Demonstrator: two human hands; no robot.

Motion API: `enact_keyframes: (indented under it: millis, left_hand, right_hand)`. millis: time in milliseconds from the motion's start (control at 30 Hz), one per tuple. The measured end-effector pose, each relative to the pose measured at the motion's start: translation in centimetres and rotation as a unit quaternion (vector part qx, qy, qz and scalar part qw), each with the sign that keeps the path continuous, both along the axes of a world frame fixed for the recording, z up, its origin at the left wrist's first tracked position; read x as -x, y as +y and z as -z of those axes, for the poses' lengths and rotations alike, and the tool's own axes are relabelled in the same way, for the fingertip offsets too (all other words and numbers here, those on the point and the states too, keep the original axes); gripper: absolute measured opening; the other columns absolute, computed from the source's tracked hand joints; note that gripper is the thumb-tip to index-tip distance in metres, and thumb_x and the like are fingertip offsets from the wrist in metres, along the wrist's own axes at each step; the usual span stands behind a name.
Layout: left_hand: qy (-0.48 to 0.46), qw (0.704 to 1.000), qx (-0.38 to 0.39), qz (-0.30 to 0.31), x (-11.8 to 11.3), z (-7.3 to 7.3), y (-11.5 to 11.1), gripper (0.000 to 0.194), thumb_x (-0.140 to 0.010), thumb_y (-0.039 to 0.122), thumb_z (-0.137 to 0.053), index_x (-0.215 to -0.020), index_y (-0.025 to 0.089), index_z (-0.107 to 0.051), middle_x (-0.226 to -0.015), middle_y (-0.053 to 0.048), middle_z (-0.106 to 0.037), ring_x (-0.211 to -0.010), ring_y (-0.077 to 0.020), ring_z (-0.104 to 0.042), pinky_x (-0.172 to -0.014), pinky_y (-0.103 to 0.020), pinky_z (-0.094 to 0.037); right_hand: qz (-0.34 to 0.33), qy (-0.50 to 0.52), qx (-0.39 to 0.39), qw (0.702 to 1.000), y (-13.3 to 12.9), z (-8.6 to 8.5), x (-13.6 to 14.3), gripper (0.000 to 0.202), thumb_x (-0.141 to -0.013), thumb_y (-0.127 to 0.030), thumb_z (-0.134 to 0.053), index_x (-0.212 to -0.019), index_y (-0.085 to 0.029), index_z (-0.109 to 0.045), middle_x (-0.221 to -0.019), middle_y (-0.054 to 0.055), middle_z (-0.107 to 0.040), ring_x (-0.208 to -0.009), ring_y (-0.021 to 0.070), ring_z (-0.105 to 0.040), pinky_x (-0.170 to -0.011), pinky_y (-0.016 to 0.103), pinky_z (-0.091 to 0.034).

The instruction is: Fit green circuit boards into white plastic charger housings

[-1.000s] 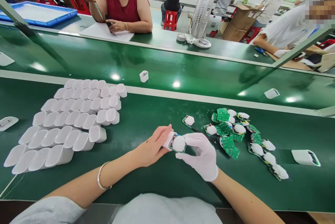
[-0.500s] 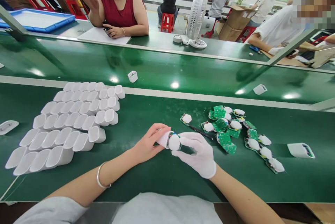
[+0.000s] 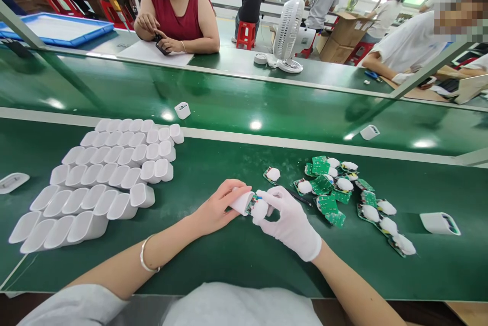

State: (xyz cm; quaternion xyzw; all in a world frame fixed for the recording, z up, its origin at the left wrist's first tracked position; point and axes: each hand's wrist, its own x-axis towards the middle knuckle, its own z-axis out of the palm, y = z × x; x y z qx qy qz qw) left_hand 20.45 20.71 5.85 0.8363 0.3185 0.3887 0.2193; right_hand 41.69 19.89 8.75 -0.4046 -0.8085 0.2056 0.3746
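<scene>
My bare left hand [image 3: 219,206] is closed around a white plastic housing [image 3: 241,203], whose open end faces right. In my gloved right hand [image 3: 287,221], a green circuit board with a round white part [image 3: 260,209] is pinched between thumb and fingers, its left edge at the mouth of the housing. Rows of white housings [image 3: 102,176] stand at the left of the green table [image 3: 213,270]. To the right lies a pile of circuit boards with white parts [image 3: 326,183], and a single board [image 3: 272,175] sits just behind my right hand.
White housings rest on the green strip beyond the table, one [image 3: 182,110] left of centre, another [image 3: 369,132] at right. One more housing [image 3: 440,224] lies at far right, a flat white piece [image 3: 14,182] at far left. Across are a white fan [image 3: 290,31] and seated people.
My right hand has shifted slightly right with the circuit board, and more of the board shows outside the housing. The two housings on the far strip have moved left.
</scene>
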Motion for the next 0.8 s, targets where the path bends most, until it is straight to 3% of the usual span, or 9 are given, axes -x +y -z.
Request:
enact_keyframes:
  millis: [167, 300, 467, 633, 800]
  left_hand:
    - [0.006, 1.000, 0.022, -0.003, 0.0, -0.3, 0.0, 0.054, -0.087, 0.011, -0.052, -0.136, 0.026, -0.035, -0.117, -0.012, -0.048, -0.108, -0.0207, -0.053, -0.089, -0.035, -0.050]
    - [0.008, 1.000, 0.027, 0.000, 0.0, -0.3, 0.0, 0.054, -0.086, 0.011, -0.054, -0.135, 0.025, -0.037, -0.117, -0.011, -0.048, -0.108, -0.0204, -0.052, -0.089, -0.034, -0.050]
    - [0.016, 0.999, 0.042, 0.007, -0.1, -0.1, -0.1, 0.054, -0.085, 0.013, -0.055, -0.135, 0.026, -0.037, -0.117, -0.010, -0.048, -0.107, -0.0206, -0.052, -0.090, -0.035, -0.049]
    - [0.018, 0.998, 0.057, 0.011, -0.1, -0.3, 0.0, 0.055, -0.085, 0.016, -0.057, -0.135, 0.026, -0.037, -0.117, -0.010, -0.048, -0.107, -0.0213, -0.052, -0.090, -0.035, -0.050]
    - [0.017, 0.998, 0.062, 0.017, -0.1, -0.3, 0.0, 0.054, -0.085, 0.016, -0.057, -0.135, 0.026, -0.038, -0.117, -0.010, -0.049, -0.107, -0.0211, -0.052, -0.090, -0.036, -0.050]
  right_hand:
    - [0.008, 0.045, 0.025, 0.999, -0.3, 0.1, 0.4, 0.055, -0.068, -0.011, -0.061, -0.119, -0.030, -0.054, -0.086, 0.001, -0.054, -0.060, 0.0113, -0.054, -0.062, 0.029, -0.053]
    - [-0.006, 0.058, 0.084, 0.995, -0.4, 0.0, 0.5, 0.048, -0.068, -0.011, -0.062, -0.113, -0.027, -0.057, -0.084, 0.001, -0.054, -0.063, 0.0117, -0.054, -0.062, 0.028, -0.053]
    - [-0.004, 0.104, 0.089, 0.991, -0.6, -0.2, 0.9, 0.037, -0.070, -0.013, -0.060, -0.105, -0.023, -0.055, -0.098, 0.005, -0.057, -0.090, 0.0174, -0.059, -0.078, 0.032, -0.053]
    - [0.005, 0.111, 0.176, 0.978, -1.0, -0.1, 1.1, 0.034, -0.071, -0.018, -0.061, -0.103, -0.022, -0.051, -0.088, 0.002, -0.062, -0.074, 0.0139, -0.061, -0.072, 0.031, -0.054]
    - [0.047, 0.086, 0.141, 0.985, -1.1, 0.0, 1.1, 0.037, -0.060, -0.020, -0.069, -0.094, -0.022, -0.055, -0.080, 0.000, -0.062, -0.063, 0.0130, -0.057, -0.060, 0.028, -0.051]
